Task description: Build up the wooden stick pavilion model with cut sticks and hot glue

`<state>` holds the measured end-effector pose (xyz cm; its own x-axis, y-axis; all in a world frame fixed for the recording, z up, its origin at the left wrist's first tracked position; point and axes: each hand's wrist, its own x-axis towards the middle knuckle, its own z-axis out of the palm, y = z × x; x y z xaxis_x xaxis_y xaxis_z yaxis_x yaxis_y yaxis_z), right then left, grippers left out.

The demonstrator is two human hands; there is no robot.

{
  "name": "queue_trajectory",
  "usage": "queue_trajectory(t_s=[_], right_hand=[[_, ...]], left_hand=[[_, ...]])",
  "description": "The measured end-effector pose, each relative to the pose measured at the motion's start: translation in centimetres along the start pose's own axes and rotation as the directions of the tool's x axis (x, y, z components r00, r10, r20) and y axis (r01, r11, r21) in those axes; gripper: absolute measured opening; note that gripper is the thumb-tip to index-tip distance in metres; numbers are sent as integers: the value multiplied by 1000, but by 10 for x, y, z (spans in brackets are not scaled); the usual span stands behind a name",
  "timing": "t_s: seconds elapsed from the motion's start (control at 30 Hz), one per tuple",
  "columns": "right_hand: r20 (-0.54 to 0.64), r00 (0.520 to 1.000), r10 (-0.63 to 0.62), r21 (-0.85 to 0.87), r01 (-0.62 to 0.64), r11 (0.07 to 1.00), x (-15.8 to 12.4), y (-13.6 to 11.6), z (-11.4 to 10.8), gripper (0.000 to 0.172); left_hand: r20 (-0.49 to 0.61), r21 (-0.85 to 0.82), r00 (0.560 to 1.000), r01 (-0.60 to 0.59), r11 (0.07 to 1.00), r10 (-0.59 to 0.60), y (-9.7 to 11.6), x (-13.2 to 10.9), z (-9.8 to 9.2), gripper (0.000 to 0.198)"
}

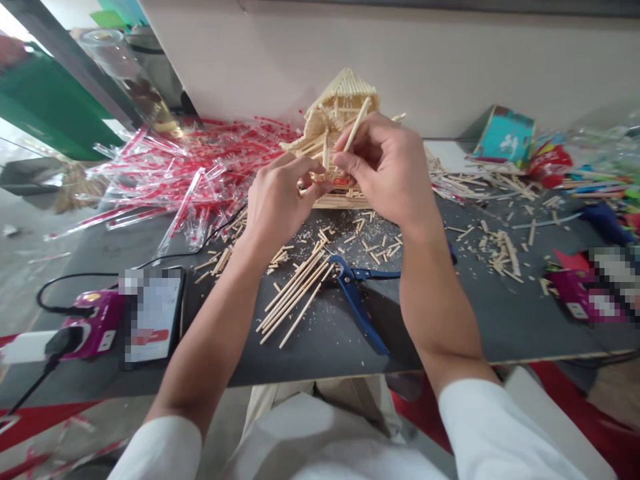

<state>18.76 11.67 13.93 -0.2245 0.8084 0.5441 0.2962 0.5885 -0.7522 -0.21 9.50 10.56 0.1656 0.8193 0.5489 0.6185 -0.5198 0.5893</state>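
A small model house (345, 87) built of thin pale wooden sticks, with a pitched roof, stands at the back of the table. In front of it, my right hand (390, 167) pinches a wooden stick (358, 123) that slants up to the right. My left hand (277, 197) is at the lower left front of the house, its thumb and fingers curled together; what lies between them is hidden. Below my hands, several longer loose sticks (295, 293) lie side by side. Blue-handled cutters (361, 307) rest with jaws near the stick ends.
Red-and-clear plastic wrappers (200, 173) are heaped at the left. Cut stick bits (383, 250) litter the dark table (320, 363). A phone (155, 317) and a purple power adapter (97, 323) with cables sit front left. A teal packet (505, 133) leans at back right.
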Motion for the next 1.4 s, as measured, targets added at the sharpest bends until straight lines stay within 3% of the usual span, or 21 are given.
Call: queue_trajectory(t_s=[0.23, 0.57, 1.03, 1.2, 1.4], right_hand=[[25, 1000, -4, 31, 3, 1000, 1, 6, 1, 41], [69, 996, -64, 42, 61, 997, 2, 4, 1, 42], [54, 999, -6, -22, 7, 1000, -1, -2, 1, 41], [50, 999, 2, 51, -5, 999, 1, 3, 3, 43], [62, 998, 2, 47, -5, 999, 2, 9, 1, 33]], left_hand=[[-21, -1, 999, 46, 999, -46, -3, 1, 8, 15], [-26, 35, 999, 24, 999, -23, 0, 4, 0, 13], [0, 10, 1000, 17, 1000, -17, -2, 4, 0, 14], [-23, 39, 999, 27, 999, -27, -4, 4, 5, 14], [-40, 51, 999, 23, 998, -21, -10, 3, 9, 16]])
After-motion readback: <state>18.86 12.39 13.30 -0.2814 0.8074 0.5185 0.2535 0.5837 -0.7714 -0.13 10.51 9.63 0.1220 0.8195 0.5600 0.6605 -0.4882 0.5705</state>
